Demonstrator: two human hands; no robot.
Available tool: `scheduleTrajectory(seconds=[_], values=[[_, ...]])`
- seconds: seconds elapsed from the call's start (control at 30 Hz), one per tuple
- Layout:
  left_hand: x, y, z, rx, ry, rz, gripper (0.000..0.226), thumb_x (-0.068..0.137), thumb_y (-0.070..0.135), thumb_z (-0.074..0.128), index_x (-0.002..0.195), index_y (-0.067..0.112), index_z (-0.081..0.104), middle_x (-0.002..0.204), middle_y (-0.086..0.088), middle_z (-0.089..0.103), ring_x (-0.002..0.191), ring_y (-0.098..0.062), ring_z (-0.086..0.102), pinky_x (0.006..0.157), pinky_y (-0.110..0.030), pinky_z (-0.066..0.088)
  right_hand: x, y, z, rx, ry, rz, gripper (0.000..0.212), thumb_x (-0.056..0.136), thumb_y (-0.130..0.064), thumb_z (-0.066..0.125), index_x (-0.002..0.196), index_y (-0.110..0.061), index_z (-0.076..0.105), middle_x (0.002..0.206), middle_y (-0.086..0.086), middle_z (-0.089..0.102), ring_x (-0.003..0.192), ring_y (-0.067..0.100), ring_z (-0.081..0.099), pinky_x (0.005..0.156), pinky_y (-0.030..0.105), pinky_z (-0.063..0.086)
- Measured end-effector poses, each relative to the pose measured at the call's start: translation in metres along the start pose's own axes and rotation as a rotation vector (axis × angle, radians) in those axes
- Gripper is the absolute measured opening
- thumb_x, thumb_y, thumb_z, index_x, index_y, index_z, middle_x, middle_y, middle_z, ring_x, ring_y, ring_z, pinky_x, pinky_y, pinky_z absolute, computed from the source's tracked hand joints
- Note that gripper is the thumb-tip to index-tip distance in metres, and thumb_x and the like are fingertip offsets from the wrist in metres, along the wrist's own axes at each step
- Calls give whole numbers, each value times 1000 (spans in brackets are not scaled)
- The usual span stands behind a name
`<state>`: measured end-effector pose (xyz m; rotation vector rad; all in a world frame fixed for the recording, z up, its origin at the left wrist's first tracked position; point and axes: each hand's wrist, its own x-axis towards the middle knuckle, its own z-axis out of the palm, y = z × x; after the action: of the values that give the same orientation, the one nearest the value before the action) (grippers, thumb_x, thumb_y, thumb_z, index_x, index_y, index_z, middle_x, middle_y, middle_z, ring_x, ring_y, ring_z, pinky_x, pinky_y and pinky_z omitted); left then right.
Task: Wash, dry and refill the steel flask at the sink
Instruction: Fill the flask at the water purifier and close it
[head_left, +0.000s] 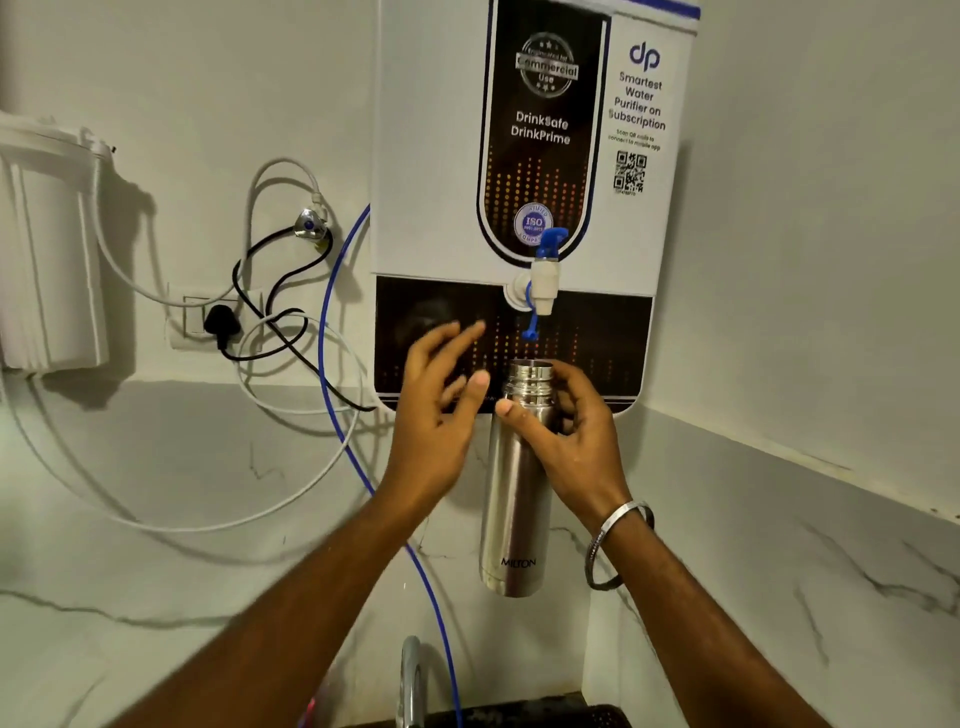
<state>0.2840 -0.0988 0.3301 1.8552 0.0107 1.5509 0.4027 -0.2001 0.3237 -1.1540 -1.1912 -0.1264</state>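
Note:
A tall steel flask (511, 499) with no cap hangs upright in the air, its open mouth just below the purifier's white tap (544, 283) with a blue lever. My right hand (566, 436) grips the flask around its upper part, thumb across the front. To the left of the flask's neck is my left hand (441, 405), fingers spread and relaxed, holding nothing. No water is seen running from the tap.
The wall-mounted water purifier (436, 156) fills the wall ahead. White, black and blue tubes and cables (332, 338) loop at the left near a wall socket (221, 319). A white filter housing (47, 249) hangs far left. A steel faucet (410, 675) rises at the bottom edge.

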Motion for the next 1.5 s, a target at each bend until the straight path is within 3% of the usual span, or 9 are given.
scheduleTrajectory(seconds=[0.13, 0.37, 0.6, 0.77, 0.83, 0.93, 1.03, 1.23, 1.5], values=[[-85, -31, -28, 33, -93, -238, 68, 84, 38, 77, 146, 38, 49, 138, 20, 57, 129, 2, 55, 102, -29, 55, -45, 15, 21, 17, -71, 75, 76, 75, -41, 84, 140, -33, 47, 112, -7, 72, 101, 8, 71, 84, 31, 61], [-173, -56, -56, 162, -115, -414, 82, 69, 26, 94, 141, 27, 57, 124, 17, 68, 114, 2, 64, 92, -14, 53, -123, 52, 62, 111, -157, 231, 87, 68, -36, 88, 143, -36, 43, 109, -8, 74, 101, 11, 72, 85, 31, 59], [-302, -105, -73, 200, 17, -596, 62, 71, 24, 74, 131, 28, 59, 124, 4, 70, 116, -12, 67, 102, -44, 54, -241, 143, 111, 118, -335, 526, 81, 57, -20, 98, 129, -17, 61, 117, 0, 74, 111, 18, 70, 99, 39, 56], [-370, -132, -120, 325, -258, -714, 94, 70, 35, 85, 153, 22, 43, 152, 8, 49, 140, -3, 45, 116, -24, 37, -306, 181, 131, 61, -343, 614, 73, 60, -9, 97, 125, -17, 64, 112, -3, 75, 106, 15, 71, 96, 44, 57], [-386, -146, -150, 367, -189, -838, 85, 75, 29, 86, 150, 26, 46, 151, 11, 48, 138, -3, 46, 110, -14, 36, -316, 188, 132, 45, -334, 639, 70, 59, -7, 97, 121, -18, 65, 109, -3, 76, 101, 13, 72, 93, 37, 58], [-402, -171, -197, 804, -67, -958, 54, 80, 30, 84, 131, 25, 66, 129, 1, 62, 121, -21, 59, 99, -28, 47, -328, 194, 133, 8, -352, 664, 66, 58, -18, 99, 115, -22, 66, 104, -2, 76, 96, 15, 72, 90, 39, 60], [-417, -193, -232, 1181, -366, -1198, 47, 78, 43, 79, 123, 36, 69, 128, -4, 57, 124, -30, 53, 99, -44, 51, -337, 199, 130, -26, -371, 696, 67, 57, -31, 99, 115, -26, 66, 105, -3, 75, 97, 15, 72, 90, 43, 59], [-435, -202, -243, 1024, -612, -1140, 39, 76, 32, 73, 115, 32, 77, 112, 1, 76, 105, -22, 70, 84, -29, 54, -342, 196, 126, -58, -410, 713, 68, 58, -31, 99, 116, -30, 65, 106, -9, 75, 98, 8, 71, 88, 34, 59], [-337, -144, -167, 299, -25, -889, 35, 78, 18, 89, 110, 19, 75, 101, 4, 77, 94, -12, 75, 80, -24, 61, -342, 195, 122, -105, -422, 707, 65, 58, -33, 98, 114, -32, 65, 102, -13, 75, 93, 4, 71, 83, 28, 59]])
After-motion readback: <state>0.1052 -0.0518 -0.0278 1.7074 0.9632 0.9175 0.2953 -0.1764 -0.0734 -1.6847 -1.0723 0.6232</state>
